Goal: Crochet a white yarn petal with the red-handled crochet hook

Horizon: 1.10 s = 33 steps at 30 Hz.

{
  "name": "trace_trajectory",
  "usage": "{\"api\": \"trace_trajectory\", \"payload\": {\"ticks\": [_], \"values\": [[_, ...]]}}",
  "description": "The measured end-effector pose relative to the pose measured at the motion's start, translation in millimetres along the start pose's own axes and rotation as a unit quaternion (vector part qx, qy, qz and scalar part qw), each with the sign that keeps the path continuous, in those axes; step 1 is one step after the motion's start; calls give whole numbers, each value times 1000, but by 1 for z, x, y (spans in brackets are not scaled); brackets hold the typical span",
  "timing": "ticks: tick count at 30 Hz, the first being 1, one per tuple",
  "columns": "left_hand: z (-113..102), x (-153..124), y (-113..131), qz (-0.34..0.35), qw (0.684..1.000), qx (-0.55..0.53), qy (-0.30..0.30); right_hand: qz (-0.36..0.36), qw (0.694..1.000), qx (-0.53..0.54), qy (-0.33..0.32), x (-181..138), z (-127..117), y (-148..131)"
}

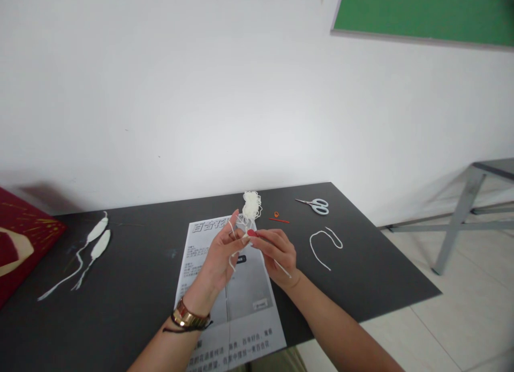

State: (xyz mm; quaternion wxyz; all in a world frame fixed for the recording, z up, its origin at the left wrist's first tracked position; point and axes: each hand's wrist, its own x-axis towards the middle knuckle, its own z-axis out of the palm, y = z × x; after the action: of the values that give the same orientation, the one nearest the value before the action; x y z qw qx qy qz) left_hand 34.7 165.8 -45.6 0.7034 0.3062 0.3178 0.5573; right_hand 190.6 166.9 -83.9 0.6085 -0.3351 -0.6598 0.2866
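White yarn [232, 262] loops over the raised finger of my left hand [220, 254], whose thumb and fingers pinch a small piece of yarn work. Close against it, my right hand [279, 251] is closed on a slim tool, apparently a crochet hook [252, 233], with a red part showing at the fingertips. A thin pale end sticks out below that hand. The stitches between the fingertips are too small to make out. Just beyond the hands sits a bundle of white yarn [252, 205]. Under them lies a printed sheet [249, 329] with a picture and text.
Scissors [317, 205], a cut strand of yarn [326, 234], a red needle [279, 220] and an orange stitch marker [276, 214] lie to the right. At left are two white crocheted petals [100, 244] with tails and a red box [24, 238]. A wall backs the black table [373, 275].
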Motion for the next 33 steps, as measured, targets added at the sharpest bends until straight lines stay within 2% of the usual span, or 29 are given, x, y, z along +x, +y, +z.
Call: {"api": "trace_trajectory", "payload": {"ticks": [5, 10, 14, 21, 33], "values": [[-10, 6, 8, -33, 998, 24, -36, 111, 986, 120, 41, 6, 7, -2], [-19, 8, 22, -90, 989, 78, -92, 239, 932, 271, 24, 15, 6, -2], [-20, 5, 27, -108, 979, 106, -133, 292, 896, 334, 4, 19, -1, -4], [-22, 4, 28, -122, 964, 159, -172, 315, 876, 364, -9, 23, -8, -6], [-21, 1, 33, -118, 947, 223, -200, 291, 895, 337, -10, 28, -20, -8]]}}
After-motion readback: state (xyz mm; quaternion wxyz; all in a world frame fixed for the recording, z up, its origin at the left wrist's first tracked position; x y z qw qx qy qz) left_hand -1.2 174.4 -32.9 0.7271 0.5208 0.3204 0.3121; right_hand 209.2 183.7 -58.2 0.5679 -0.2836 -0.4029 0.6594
